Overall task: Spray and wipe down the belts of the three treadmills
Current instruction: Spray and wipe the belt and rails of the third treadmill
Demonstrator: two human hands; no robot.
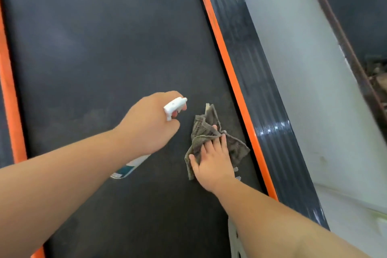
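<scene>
A: Surface first. How is it laid?

B: Dark grey rubber treadmill belt (104, 48) is recorded across the left and centre of the frame. Its long axis runs from the bottom edge to the top, leaning left. Most of it lies up-frame of the fingers. Pale smooth floor (303, 69) is seen at right, ribbed black side rail (251, 58) between floor and belt, and a narrow orange edge strip (226, 65) against the belt.

A: Hands?

B: Left hand (148, 125) is held at centre, above the belt, fingers curled round the white plastic trigger spray bottle (174, 106), nozzle aimed up-frame and right. Right hand (213, 163) is laid flat at lower centre-right, fingers spread, pressing the crumpled grey-brown cloth (206, 123) onto the belt just beside the orange strip.

A: Nearer hand for the wipe?

B: The right, judged; the cloth is already under it. A stroke up-frame along the axis is called for. Other treadmills are not identifiable.
</scene>
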